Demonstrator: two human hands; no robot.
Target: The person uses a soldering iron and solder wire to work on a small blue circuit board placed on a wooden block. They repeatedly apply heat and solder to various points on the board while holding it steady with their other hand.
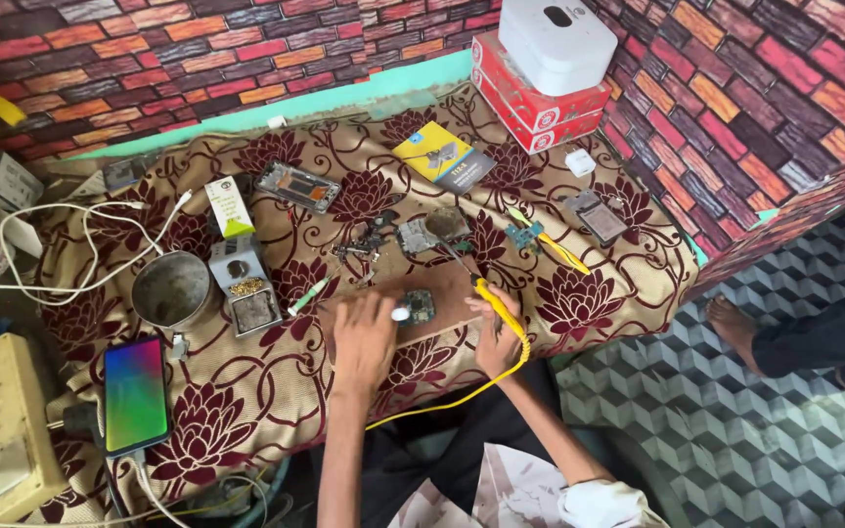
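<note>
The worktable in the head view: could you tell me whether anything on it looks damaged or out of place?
Yes: a phone frame lies opened up, and loose parts are scattered above the circuit board.

The left hand (pixel 364 337) rests on the flowered cloth (pixel 246 411), its fingers touching a small green circuit board (pixel 419 306) with a white-tipped piece at its thumb. Just right of it, the right hand (pixel 497 337) grips a yellow soldering iron (pixel 497 303), its coiled yellow cord (pixel 462 396) trailing back toward the wrist. Well left of the left hand lies a lit phone (pixel 135 393); a metal cup (pixel 170 289) stands beyond it.
</note>
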